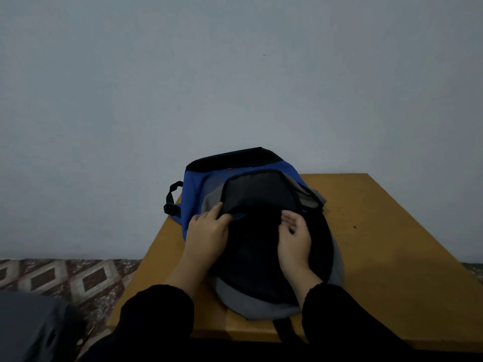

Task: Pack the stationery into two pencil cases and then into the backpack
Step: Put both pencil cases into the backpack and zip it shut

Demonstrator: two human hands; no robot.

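The backpack (251,231) (blue, black and grey) lay flat on the wooden worktop (379,231), its far end close to the pale wall (235,74). The left hand (207,235) pinched the edge of the dark front flap (258,192), thumb and fingers curled on the fabric. The right hand (295,239) rested on the black panel beside it, palm partly turned up, fingers loosely bent and holding nothing. The two hands were apart, with the dark opening between them. A patterned floor (65,278) showed at the left.
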